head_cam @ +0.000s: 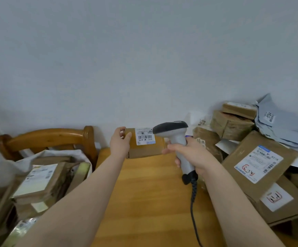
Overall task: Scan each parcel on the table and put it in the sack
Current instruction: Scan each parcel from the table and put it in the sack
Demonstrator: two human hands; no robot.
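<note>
My left hand (120, 142) pinches the parcel (144, 145) upright at the tabletop's (150, 193) far edge; my right hand (191, 155) wraps the scanner (175, 138). Its head crowds the label (144, 136), so the read may fail.

The barcode scanner (175, 138) is covering the upper right corner of the small cardboard box (144, 150), and the left hand (120, 143) is hiding its left end. The coiled cable (193, 202) is running out of frame at 6 o'clock. The blurred sack (6, 168) at 8 o'clock and the parcel pile (260, 157) at 3 o'clock are being cropped by the edges.
</note>
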